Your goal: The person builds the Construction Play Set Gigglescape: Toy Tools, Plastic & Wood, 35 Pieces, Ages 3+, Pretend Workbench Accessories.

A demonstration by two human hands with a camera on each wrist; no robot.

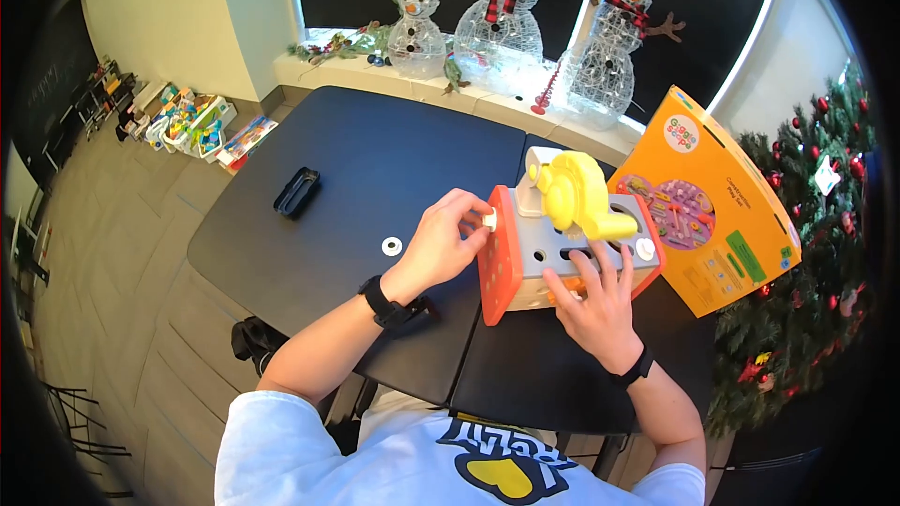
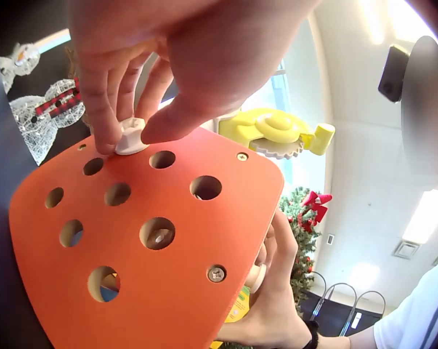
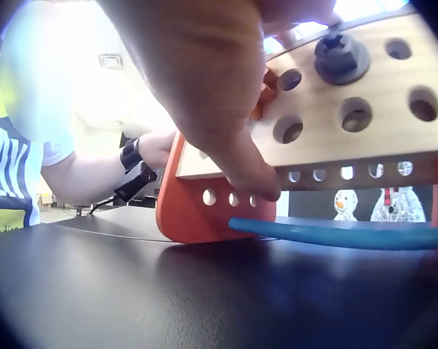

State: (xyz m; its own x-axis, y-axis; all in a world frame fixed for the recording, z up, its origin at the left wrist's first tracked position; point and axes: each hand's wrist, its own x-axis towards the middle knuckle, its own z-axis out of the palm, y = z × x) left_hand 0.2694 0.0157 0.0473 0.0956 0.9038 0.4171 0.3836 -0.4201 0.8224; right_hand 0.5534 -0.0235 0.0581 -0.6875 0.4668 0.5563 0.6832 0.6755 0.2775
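Observation:
A toy workbench with a grey top (image 1: 522, 242), wooden front and red-orange side panels (image 2: 183, 287) stands on the table. My left hand (image 1: 439, 239) pinches a small white plastic nut (image 2: 132, 136) between thumb and fingers, right at the upper part of the hole-dotted left panel. With its fingers spread over the top and its thumb under the front board, my right hand (image 1: 600, 309) holds the workbench. A yellow toy circular saw (image 1: 574, 192) sits on top, near a white round piece (image 1: 645, 248). A dark grey bolt (image 3: 341, 57) protrudes from the front board.
On the black table (image 1: 375, 150) lie a white ring (image 1: 392, 246) and a black tray-like case (image 1: 297, 193). An orange box (image 1: 722, 215) leans at the right, beside a Christmas tree (image 1: 825, 225). A blue rod (image 3: 335, 234) runs low along the workbench.

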